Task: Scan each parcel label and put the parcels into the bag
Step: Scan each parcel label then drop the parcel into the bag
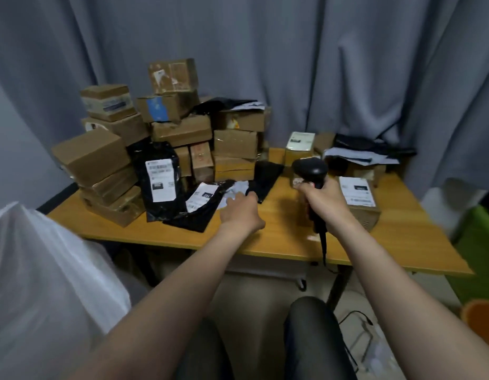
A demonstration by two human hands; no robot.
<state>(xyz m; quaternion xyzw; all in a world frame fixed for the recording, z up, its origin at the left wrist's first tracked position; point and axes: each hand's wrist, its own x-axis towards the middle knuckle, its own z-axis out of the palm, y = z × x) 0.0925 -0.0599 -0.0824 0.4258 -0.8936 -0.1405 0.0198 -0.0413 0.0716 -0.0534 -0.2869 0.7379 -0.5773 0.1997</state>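
Though the bag (pixel 46 270) hides its contents, the right hand (pixel 324 198) grips the scanner (pixel 310 168), the slack-fingered left hand (pixel 242 213) touching a mailer (pixel 195 218).

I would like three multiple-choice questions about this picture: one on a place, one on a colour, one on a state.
1. Where is the white bag? A on a shelf; B at the person's left, beside the table; C on the person's lap.
2. What colour is the scanner? A black; B yellow; C white.
3. What does the right hand do? A lies flat; B holds a cup; C grips the scanner.
Answers: B, the bag fills the lower left of the view; A, its head is black; C, the hand curls round its handle.
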